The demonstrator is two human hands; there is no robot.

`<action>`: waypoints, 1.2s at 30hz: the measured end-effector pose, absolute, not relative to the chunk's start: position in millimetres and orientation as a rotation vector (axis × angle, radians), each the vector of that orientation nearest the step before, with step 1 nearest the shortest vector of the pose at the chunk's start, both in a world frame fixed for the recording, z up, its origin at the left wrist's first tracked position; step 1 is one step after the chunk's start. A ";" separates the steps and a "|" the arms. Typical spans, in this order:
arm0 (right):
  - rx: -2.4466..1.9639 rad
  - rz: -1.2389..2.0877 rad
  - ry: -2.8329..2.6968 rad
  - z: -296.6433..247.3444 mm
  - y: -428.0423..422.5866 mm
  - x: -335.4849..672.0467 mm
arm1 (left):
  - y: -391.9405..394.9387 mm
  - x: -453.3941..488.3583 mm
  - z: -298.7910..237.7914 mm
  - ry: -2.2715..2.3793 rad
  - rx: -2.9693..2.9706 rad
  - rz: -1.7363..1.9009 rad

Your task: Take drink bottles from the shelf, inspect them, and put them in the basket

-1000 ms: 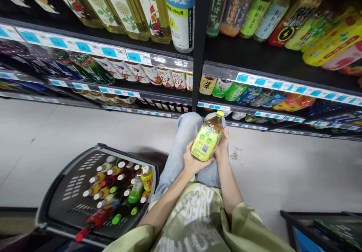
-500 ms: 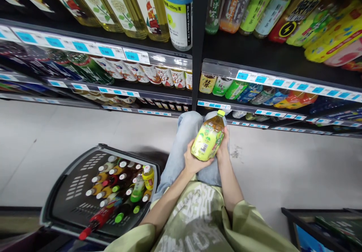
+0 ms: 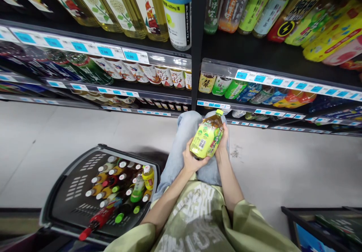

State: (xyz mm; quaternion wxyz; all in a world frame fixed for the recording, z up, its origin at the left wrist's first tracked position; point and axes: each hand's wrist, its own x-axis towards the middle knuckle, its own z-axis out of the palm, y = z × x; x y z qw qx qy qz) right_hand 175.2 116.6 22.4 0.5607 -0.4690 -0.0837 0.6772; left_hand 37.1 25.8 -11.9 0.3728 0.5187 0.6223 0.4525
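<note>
I hold a green-labelled tea bottle (image 3: 207, 135) with a yellow cap in both hands, above my knees in light blue jeans. My left hand (image 3: 191, 160) cups its base from below. My right hand (image 3: 222, 143) is wrapped round its right side. The bottle is tilted with its cap pointing toward the shelves. A dark grey shopping basket (image 3: 63, 188) stands on the floor to my left, holding several upright bottles.
Black shelves (image 3: 195, 61) with blue price tags and rows of drink bottles fill the view ahead. A red basket handle (image 3: 93, 223) lies over the basket's near edge. Pale floor tiles lie on both sides. A dark rack corner (image 3: 311, 225) is at lower right.
The bottle has turned slightly in my hands and risen a little, showing more of its label front. The basket has not moved.
</note>
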 end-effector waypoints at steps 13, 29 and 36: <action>-0.903 1.684 -0.107 35.7 106.4 177.4 | 41.5 26.8 3.6 1.149 1.099 1.064; -0.775 1.945 0.082 35.6 118.4 198.7 | 31.7 21.7 -4.1 0.958 0.894 0.726; -0.835 1.959 0.083 42.7 122.9 193.6 | 24.2 18.8 -26.2 0.970 0.801 0.761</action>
